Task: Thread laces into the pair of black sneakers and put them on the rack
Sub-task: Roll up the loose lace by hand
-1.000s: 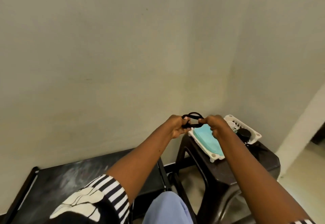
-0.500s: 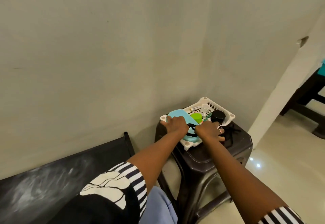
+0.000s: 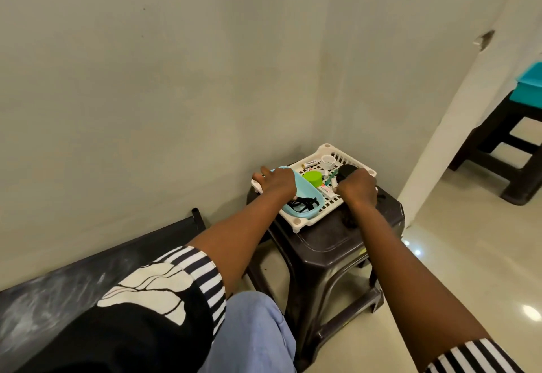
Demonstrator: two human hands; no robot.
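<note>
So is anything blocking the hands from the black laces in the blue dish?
Nothing visible. The laces lie uncovered in the blue dish, just below the left hand. The right hand is across the white basket.

Just past my left hand (image 3: 277, 183), in the white slatted plastic tray (image 3: 331, 201), lies a small white tube (image 3: 311, 164) with dark print along its side. It seems to read "Heybright", though the letters are tiny and I can't vouch for every one. Right beside the knuckles of my right hand (image 3: 356, 188), another white tube or box (image 3: 325, 190) lies with reddish lettering that runs upside down to me; it is too small and blurred for me to make out a word. I find nothing else readable near my hands, and none of the other surfaces show any lettering I can read.
</note>
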